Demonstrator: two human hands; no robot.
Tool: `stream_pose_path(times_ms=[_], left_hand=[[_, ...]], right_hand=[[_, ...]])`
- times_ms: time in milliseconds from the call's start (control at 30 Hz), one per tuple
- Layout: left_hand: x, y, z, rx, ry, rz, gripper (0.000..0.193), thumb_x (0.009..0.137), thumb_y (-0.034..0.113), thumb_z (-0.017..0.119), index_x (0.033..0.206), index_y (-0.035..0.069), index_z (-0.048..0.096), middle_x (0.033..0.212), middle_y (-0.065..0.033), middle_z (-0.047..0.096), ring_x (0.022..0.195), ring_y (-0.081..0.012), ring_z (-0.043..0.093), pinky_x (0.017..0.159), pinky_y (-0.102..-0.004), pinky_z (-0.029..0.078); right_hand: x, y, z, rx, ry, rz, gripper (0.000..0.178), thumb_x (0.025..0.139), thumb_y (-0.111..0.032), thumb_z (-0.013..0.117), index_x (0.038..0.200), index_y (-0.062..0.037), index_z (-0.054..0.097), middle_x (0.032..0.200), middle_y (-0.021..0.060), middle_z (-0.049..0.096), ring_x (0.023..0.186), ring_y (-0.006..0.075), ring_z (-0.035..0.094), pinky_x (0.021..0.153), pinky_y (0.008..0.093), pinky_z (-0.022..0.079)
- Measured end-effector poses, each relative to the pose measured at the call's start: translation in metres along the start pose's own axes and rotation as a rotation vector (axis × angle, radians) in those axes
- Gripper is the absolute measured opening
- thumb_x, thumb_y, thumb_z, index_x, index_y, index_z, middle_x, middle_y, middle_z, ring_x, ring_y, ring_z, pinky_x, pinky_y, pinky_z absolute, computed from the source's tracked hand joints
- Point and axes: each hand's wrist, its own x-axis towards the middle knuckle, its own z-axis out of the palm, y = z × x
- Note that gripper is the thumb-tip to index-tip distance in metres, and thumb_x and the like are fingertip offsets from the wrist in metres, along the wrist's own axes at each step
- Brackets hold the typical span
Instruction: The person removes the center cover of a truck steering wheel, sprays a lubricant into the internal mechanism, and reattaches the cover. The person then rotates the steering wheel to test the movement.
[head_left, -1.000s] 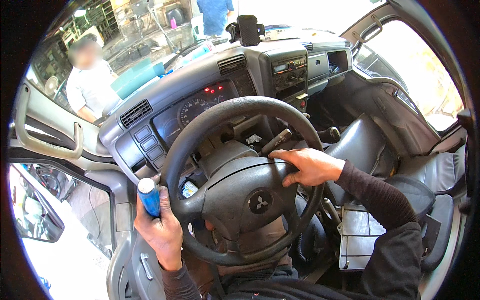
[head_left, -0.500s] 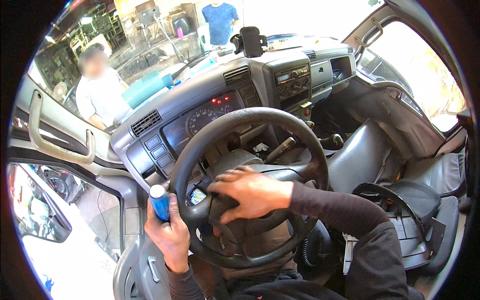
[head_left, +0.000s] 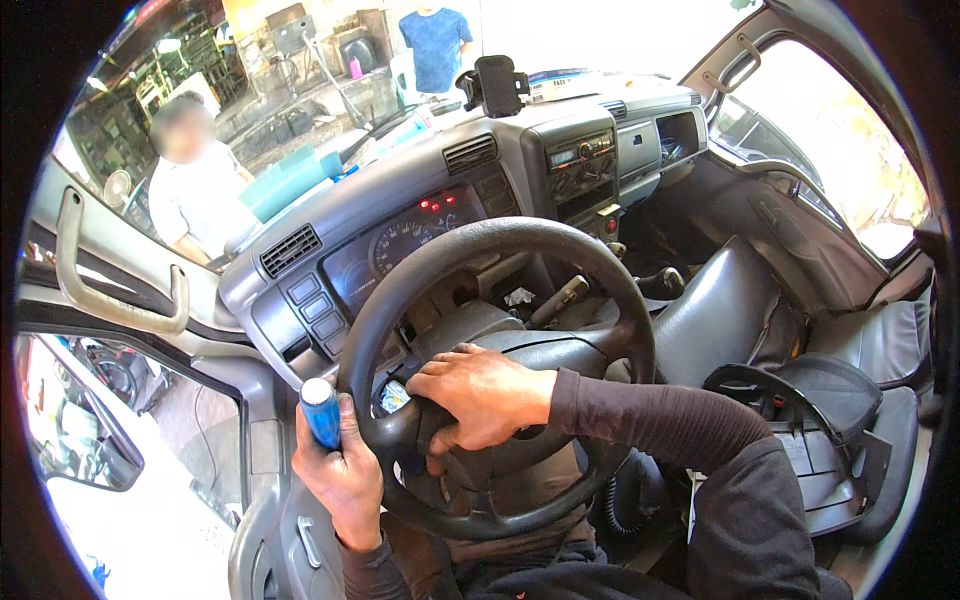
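The black steering wheel [head_left: 520,230] fills the middle of the head view. My left hand [head_left: 342,485] is closed around a screwdriver [head_left: 321,415] just outside the wheel's left rim. Only its blue handle and pale end cap show, pointing up; the shaft is hidden. Inside the rim, my right hand [head_left: 485,395] lies over the left side of the wheel's centre pad [head_left: 560,347]. Its fingers curl over the pad's left edge and the thumb bends down below, so what lies under the palm is hidden. A dark gap runs along the pad's upper edge.
Behind the wheel are the lit instrument panel [head_left: 410,240] and a stalk [head_left: 560,300]. A phone holder [head_left: 500,86] stands on the dashboard. A gear lever [head_left: 665,283] and seats lie to the right. Outside, one person [head_left: 195,195] stands left; another [head_left: 435,50] is farther off.
My right hand has come down slightly leftward onto the centre pad, its spread fingers now curled over the edge. My left hand still holds the screwdriver in nearly the same place.
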Motion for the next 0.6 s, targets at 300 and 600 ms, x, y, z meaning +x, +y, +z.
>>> stream_pose_path(times_ms=[300, 600], left_hand=[[0.001, 0.002, 0.000, 0.032, -0.005, -0.002, 0.026, 0.105, 0.014, 0.066, 0.124, -0.003, 0.069, 0.105, -0.0110, 0.075, 0.094, -0.0168, 0.068, 0.088, -0.0337, 0.054], [-0.002, 0.003, -0.002, 0.040, 0.000, 0.002, 0.027, 0.105, 0.016, 0.066, 0.125, -0.003, 0.069, 0.106, -0.0131, 0.075, 0.096, -0.0169, 0.068, 0.090, -0.0347, 0.053]], right_hand=[[0.000, -0.005, -0.007, 0.040, -0.036, 0.031, 0.061, 0.073, -0.038, 0.087, 0.116, 0.0006, 0.067, 0.116, 0.0220, 0.071, 0.118, 0.0410, 0.066, 0.103, 0.0516, 0.049], [0.000, -0.010, -0.010, 0.036, -0.131, 0.077, 0.070, 0.076, -0.037, 0.087, 0.131, -0.0008, 0.064, 0.123, 0.0208, 0.068, 0.125, 0.0398, 0.062, 0.108, 0.0499, 0.046]])
